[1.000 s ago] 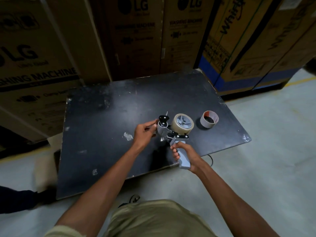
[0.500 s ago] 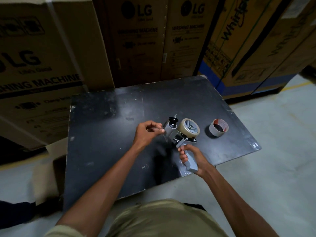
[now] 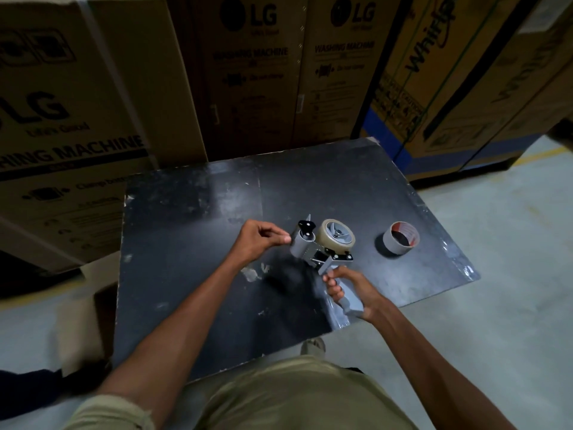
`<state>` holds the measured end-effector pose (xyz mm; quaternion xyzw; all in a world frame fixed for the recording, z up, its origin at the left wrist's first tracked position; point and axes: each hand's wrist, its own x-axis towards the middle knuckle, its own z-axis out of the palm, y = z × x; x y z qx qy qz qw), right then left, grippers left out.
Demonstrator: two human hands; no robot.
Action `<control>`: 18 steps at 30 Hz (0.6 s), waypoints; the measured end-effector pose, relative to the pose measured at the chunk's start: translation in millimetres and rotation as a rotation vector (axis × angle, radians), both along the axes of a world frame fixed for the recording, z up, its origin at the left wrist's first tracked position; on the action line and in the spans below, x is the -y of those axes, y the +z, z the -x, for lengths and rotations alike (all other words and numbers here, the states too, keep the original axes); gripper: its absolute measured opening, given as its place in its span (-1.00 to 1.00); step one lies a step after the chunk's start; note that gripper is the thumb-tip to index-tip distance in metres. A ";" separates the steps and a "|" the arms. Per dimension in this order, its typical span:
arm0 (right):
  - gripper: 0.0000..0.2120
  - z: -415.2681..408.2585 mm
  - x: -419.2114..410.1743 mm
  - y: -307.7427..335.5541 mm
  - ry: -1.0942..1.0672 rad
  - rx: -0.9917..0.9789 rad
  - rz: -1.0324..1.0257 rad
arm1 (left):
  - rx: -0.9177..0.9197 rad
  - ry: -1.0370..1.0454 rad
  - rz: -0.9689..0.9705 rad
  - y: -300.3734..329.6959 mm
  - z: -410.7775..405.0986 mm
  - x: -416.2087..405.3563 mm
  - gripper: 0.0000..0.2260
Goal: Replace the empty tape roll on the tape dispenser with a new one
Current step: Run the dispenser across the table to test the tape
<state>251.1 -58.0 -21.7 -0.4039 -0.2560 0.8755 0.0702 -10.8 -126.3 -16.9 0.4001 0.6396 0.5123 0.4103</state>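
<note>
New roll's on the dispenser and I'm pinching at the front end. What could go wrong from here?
1. The left hand pinches right beside the dispenser's front end, where the cutter likely sits; a slip could nick the fingers.
2. The tape end is too small to see; it could stick back onto the new roll.
3. The right hand holds only the handle, so a hard pull may twist it.

The scene is dim, with soft light from above. The black table [image 3: 192, 231] shows a pale glare patch beyond the left hand [image 3: 259, 243]. A dark, smeared shadow lies on the table between the left hand and the right hand [image 3: 347, 290]. The cardboard boxes [image 3: 257, 72] far beyond both hands are darker and lean outward from wide-angle distortion. Edges of the picture are soft and blurred, mostly at the lower left.
</note>
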 end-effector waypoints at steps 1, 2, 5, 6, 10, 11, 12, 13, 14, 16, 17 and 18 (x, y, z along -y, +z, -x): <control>-0.91 0.3 -3.1 -1.2 0.008 0.002 0.007 | -0.006 -0.010 0.000 0.2 2.6 -1.1 -0.82; -0.92 0.7 -6.5 -1.6 0.020 0.007 0.009 | -0.015 -0.018 0.000 0.0 5.3 -2.1 -0.82; -0.93 3.1 -18.7 -1.6 0.062 0.020 -0.006 | -0.045 -0.028 -0.008 -0.7 12.4 -4.7 -0.80; -0.93 3.9 -23.3 -1.0 0.068 0.021 -0.006 | -0.047 -0.032 -0.017 -1.0 14.1 -6.2 -0.79; -0.91 5.4 -38.1 -1.4 0.082 0.037 0.029 | -0.074 -0.018 -0.020 -2.6 17.0 -13.5 -0.77; -0.91 5.0 -41.1 -2.5 0.088 0.037 0.036 | -0.082 -0.014 -0.015 -4.3 17.4 -14.8 -0.78; -0.91 4.8 -44.7 -4.0 0.094 0.037 0.039 | -0.089 -0.006 -0.011 -6.1 16.9 -15.6 -0.80; -0.91 5.1 -48.6 -6.0 0.099 0.042 0.040 | -0.093 0.006 -0.006 -8.1 15.9 -15.8 -0.83; -0.92 5.4 -52.2 -8.5 0.104 0.049 0.044 | -0.091 0.021 0.000 -11.0 14.7 -15.6 -0.88; -0.93 6.0 -59.5 -14.6 0.114 0.053 0.051 | -0.088 0.060 0.001 -17.1 11.4 -16.2 -0.88; -0.93 6.3 -62.7 -18.3 0.116 0.052 0.053 | -0.099 0.074 0.002 -20.1 9.8 -16.5 -0.86; -0.94 6.7 -65.3 -21.8 0.117 0.053 0.052 | -0.112 0.087 0.009 -23.4 8.7 -16.8 -0.84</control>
